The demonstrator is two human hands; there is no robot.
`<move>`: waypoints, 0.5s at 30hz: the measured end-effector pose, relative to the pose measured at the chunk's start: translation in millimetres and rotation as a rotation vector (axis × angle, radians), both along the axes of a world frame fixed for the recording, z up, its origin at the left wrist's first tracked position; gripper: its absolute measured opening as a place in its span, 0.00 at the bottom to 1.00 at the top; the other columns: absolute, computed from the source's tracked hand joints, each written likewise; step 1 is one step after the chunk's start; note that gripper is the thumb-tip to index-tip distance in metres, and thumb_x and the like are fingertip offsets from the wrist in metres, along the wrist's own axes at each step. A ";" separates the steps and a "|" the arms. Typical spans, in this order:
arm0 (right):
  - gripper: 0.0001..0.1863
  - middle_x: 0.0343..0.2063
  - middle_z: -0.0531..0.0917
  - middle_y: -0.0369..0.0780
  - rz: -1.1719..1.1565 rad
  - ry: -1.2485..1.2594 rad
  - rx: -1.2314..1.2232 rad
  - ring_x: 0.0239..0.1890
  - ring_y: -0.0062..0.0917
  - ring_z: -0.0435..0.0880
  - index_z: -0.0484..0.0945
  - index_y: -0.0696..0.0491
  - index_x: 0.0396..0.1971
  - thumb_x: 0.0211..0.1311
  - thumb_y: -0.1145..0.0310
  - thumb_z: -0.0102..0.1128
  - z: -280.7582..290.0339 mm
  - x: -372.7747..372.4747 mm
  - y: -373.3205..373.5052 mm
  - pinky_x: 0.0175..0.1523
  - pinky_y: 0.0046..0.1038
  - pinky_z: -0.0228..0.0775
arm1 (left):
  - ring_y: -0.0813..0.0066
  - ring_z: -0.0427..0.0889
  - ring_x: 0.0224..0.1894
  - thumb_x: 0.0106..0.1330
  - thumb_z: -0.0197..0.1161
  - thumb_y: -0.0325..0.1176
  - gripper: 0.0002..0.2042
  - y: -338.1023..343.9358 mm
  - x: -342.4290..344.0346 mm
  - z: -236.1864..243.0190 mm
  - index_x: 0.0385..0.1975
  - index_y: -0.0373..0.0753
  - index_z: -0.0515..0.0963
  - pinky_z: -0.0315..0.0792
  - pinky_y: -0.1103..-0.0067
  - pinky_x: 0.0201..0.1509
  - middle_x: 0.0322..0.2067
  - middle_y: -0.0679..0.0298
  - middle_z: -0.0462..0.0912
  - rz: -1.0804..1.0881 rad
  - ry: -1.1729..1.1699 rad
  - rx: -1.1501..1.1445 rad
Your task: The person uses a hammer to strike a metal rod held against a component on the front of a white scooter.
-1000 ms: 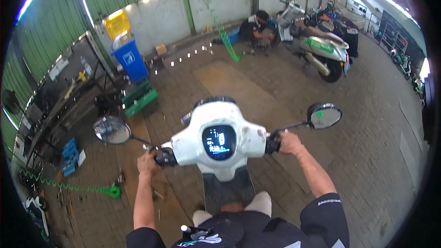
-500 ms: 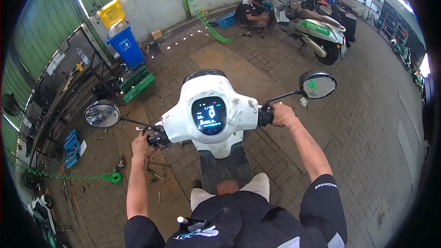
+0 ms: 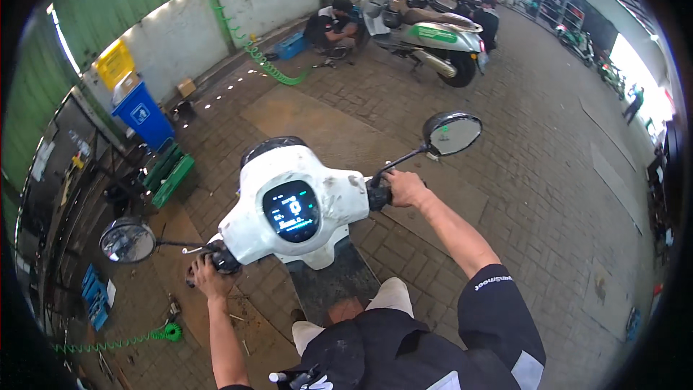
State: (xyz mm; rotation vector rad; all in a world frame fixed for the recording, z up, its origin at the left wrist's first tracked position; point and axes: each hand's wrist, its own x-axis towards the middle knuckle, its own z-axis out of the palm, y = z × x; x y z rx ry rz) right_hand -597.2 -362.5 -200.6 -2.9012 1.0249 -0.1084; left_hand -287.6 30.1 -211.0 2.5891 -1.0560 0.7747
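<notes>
I sit on a white scooter (image 3: 289,206) with a lit round display on its handlebar head. My left hand (image 3: 208,276) is closed around the left handlebar grip, just below the left mirror (image 3: 127,240). My right hand (image 3: 406,188) is closed around the right handlebar grip, under the stalk of the right mirror (image 3: 451,133). The handlebar is turned so the front points toward the upper left. My knees and dark shorts show at the bottom edge.
A blue bin (image 3: 142,114) and green crates (image 3: 170,172) stand at the left by a wall. A person (image 3: 330,23) crouches beside a parked silver-green scooter (image 3: 426,32) at the back. A green coiled hose (image 3: 115,343) lies on the brick floor at lower left.
The scooter and the view have swung: the handlebar now points further left, the parked scooter and crouching person sit nearer the top centre. Both hands stay on the grips.
</notes>
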 end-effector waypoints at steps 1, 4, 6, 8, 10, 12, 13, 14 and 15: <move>0.29 0.41 0.76 0.45 -0.016 -0.003 0.000 0.38 0.39 0.79 0.68 0.47 0.50 0.40 0.67 0.57 -0.1 2.8 2.4 0.43 0.38 0.72 | 0.60 0.70 0.45 0.28 0.69 0.49 0.31 3.0 8.8 -4.1 0.37 0.41 0.75 0.58 0.61 0.50 0.41 0.61 0.74 0.003 -0.104 -0.058; 0.16 0.35 0.78 0.42 -0.049 -0.226 -0.150 0.33 0.36 0.80 0.74 0.47 0.42 0.50 0.68 0.50 -23.8 0.2 2.0 0.38 0.36 0.73 | 0.61 0.71 0.43 0.21 0.72 0.50 0.34 -6.6 9.4 -7.1 0.34 0.40 0.75 0.58 0.64 0.49 0.37 0.63 0.75 -0.013 -0.112 -0.123; 0.15 0.35 0.78 0.42 -0.067 -0.273 -0.206 0.33 0.36 0.81 0.75 0.47 0.41 0.52 0.69 0.48 -40.4 -1.6 -1.6 0.38 0.36 0.73 | 0.59 0.70 0.43 0.23 0.72 0.47 0.32 -9.3 5.0 -8.0 0.34 0.38 0.75 0.59 0.63 0.49 0.37 0.61 0.74 0.000 0.010 -0.134; 0.14 0.34 0.78 0.42 -0.062 -0.357 -0.292 0.32 0.35 0.81 0.76 0.47 0.39 0.52 0.69 0.47 -47.6 -0.4 -3.8 0.38 0.34 0.73 | 0.56 0.70 0.44 0.25 0.72 0.49 0.34 -10.5 4.7 -8.2 0.36 0.37 0.74 0.59 0.60 0.49 0.37 0.58 0.73 -0.036 0.034 -0.161; 0.14 0.34 0.78 0.42 -0.061 -0.371 -0.309 0.32 0.35 0.81 0.76 0.47 0.39 0.52 0.69 0.47 -56.3 -2.4 -7.1 0.39 0.35 0.72 | 0.48 0.68 0.48 0.27 0.72 0.50 0.36 -10.0 5.3 -10.8 0.39 0.34 0.72 0.59 0.56 0.51 0.40 0.52 0.73 -0.022 0.111 -0.147; 0.15 0.34 0.78 0.41 -0.011 -0.402 -0.345 0.35 0.33 0.80 0.76 0.48 0.40 0.50 0.69 0.49 -40.0 5.4 -7.0 0.41 0.34 0.71 | 0.47 0.68 0.48 0.27 0.72 0.49 0.37 -2.6 8.0 -11.3 0.40 0.34 0.72 0.59 0.57 0.52 0.42 0.50 0.73 0.016 0.051 -0.142; 0.15 0.34 0.78 0.41 -0.020 -0.411 -0.349 0.35 0.33 0.80 0.76 0.48 0.40 0.50 0.69 0.49 -36.3 5.6 -8.0 0.41 0.34 0.71 | 0.46 0.68 0.49 0.27 0.72 0.49 0.37 0.4 8.4 -13.9 0.41 0.34 0.72 0.59 0.57 0.53 0.43 0.49 0.72 0.052 -0.003 -0.120; 0.16 0.34 0.78 0.40 -0.001 -0.416 -0.343 0.36 0.33 0.79 0.76 0.48 0.40 0.49 0.69 0.49 -32.6 3.6 -9.3 0.41 0.34 0.71 | 0.43 0.67 0.50 0.27 0.72 0.48 0.37 4.1 11.2 -15.5 0.42 0.34 0.71 0.58 0.57 0.54 0.44 0.47 0.72 0.068 0.025 -0.116; 0.16 0.34 0.78 0.40 0.020 -0.421 -0.338 0.37 0.32 0.79 0.75 0.48 0.41 0.49 0.69 0.49 -27.2 2.3 -11.3 0.41 0.34 0.71 | 0.43 0.67 0.50 0.27 0.72 0.48 0.37 7.8 11.1 -18.0 0.42 0.34 0.71 0.58 0.57 0.54 0.44 0.47 0.72 0.059 0.018 -0.116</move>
